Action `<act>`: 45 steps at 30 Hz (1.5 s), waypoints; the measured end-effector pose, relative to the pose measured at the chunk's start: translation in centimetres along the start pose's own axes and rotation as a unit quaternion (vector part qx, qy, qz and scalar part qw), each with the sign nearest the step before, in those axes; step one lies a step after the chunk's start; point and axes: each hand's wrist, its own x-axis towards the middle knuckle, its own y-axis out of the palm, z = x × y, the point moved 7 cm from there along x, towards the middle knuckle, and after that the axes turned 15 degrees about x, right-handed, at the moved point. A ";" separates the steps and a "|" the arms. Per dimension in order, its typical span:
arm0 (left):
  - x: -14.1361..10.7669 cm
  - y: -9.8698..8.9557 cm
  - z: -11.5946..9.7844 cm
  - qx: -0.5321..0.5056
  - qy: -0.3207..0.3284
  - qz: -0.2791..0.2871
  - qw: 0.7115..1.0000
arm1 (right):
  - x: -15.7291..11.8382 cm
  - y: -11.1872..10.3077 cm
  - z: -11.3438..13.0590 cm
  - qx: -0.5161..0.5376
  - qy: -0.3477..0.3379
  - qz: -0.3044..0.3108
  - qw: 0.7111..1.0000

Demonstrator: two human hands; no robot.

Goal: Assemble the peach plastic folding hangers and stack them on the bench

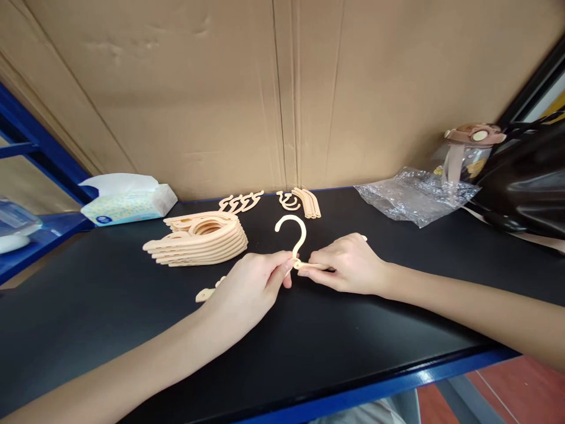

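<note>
Near the middle of the table, my left hand [258, 280] pinches the base of a cream plastic hanger hook [302, 232], whose curve points up and away from me. From the right, my right hand [346, 265] grips a thin cream hanger arm [315, 267], its inner end meeting the hook's base. Whether the two parts are locked together I cannot tell. Beside my left wrist lies another flat cream hanger piece [204, 295], partly covered by the hand. Beyond my left hand sits a stack of folded cream hangers [198, 247].
Several loose hanger pieces [241, 202] lie at the back, with hooks [289, 202] and a bundle of arms [308, 203] right of them. A tissue pack [128, 203] stands left. Clear plastic wrap [415, 194], a bottle [472, 153] and a black bag [525, 176] occupy the right.
</note>
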 end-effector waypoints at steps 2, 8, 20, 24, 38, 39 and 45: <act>0.0 0.0 0.0 -0.003 0.001 0.000 1.000 | 0.0 0.0 0.0 0.003 -0.001 0.001 1.000; 0.1 0.2 0.1 -0.010 -0.005 0.005 1.000 | 0.0 0.3 -0.2 0.004 0.003 0.010 1.000; 0.3 0.5 -0.1 -0.010 0.007 0.003 1.000 | 0.0 0.3 -0.4 -0.001 -0.001 0.001 1.000; 0.3 0.6 0.0 -0.012 0.013 0.011 1.000 | 0.0 0.3 -0.6 0.002 0.005 0.000 1.000; -0.1 0.4 0.0 0.061 0.030 0.008 0.998 | 0.6 0.1 -0.1 0.034 -0.039 0.010 0.999; -0.1 0.5 0.1 0.058 0.024 0.012 0.998 | 0.7 -0.1 0.0 0.033 -0.045 0.004 0.998; 0.0 0.9 0.2 -0.023 -0.005 0.061 0.998 | 0.6 -1.4 1.0 -0.003 -0.091 -0.055 0.994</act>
